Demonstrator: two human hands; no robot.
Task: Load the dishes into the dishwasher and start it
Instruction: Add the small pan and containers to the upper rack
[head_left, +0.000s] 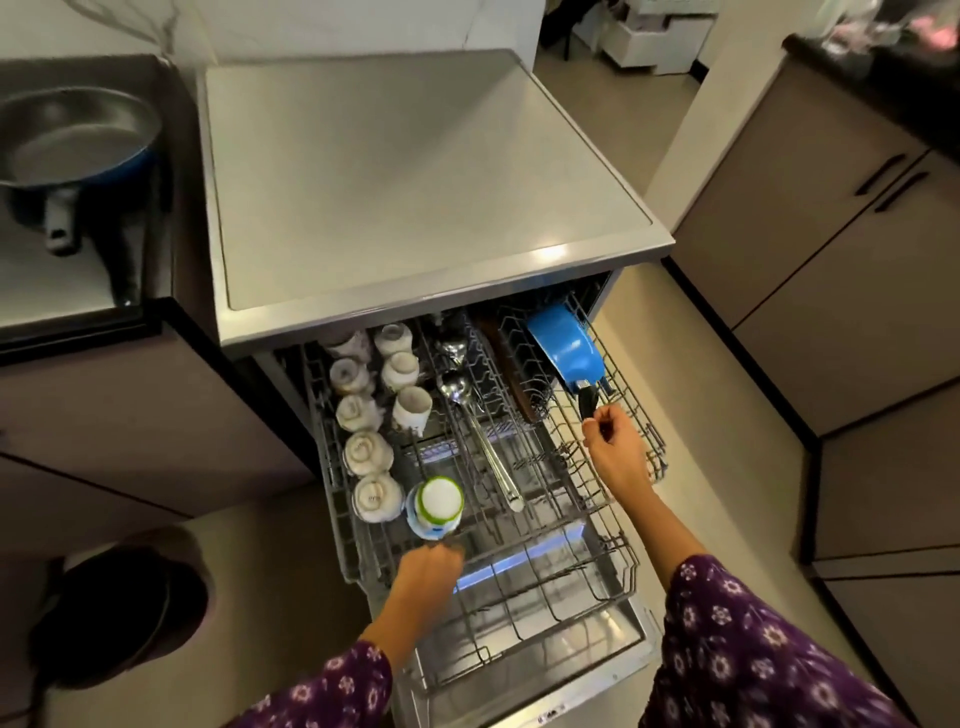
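Fingers (593, 430) of our right hand (618, 452) pinch the black handle (588, 401) of the blue pan (563, 345), which stands on edge at the right rear corner of the pulled-out upper rack (631, 564) of the dishwasher (415, 171). Our left hand (428, 571) sits at the rack's front edge, fingers curled under, just in front of a white-and-green container (436, 506); we cannot tell whether they close on a wire or on nothing. Pale cups (363, 452) stand bottoms up in two rows along the rack's left side, and a steel ladle (460, 389) lies lengthwise down the middle. A frying pan (72, 135) rests on the counter (31, 270) left of the machine.
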